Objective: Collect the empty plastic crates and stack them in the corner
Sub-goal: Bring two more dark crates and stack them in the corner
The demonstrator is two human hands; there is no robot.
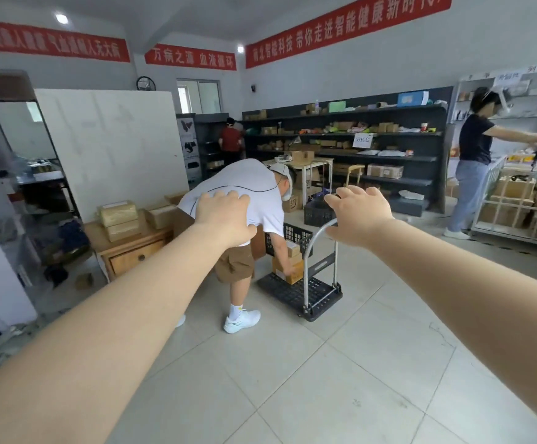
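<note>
Both my arms reach forward at chest height. My left hand [225, 217] is open with fingers spread and holds nothing. My right hand [358, 216] is open too, palm down, empty. A dark plastic crate [288, 238] stands on edge on a flat trolley [299, 294], partly hidden by a bent-over person. A second dark plastic crate [316, 214] sits on the floor farther back, just beyond my right hand's fingers. Both crates are well out of my reach.
A person in a white shirt [244, 200] bends over cardboard boxes [289, 267] on the trolley, straight ahead. A wooden cabinet [129, 248] with boxes stands left. Dark shelving [356, 149] lines the back wall. Another person [472, 161] works at a white cage cart [516, 200] on the right.
</note>
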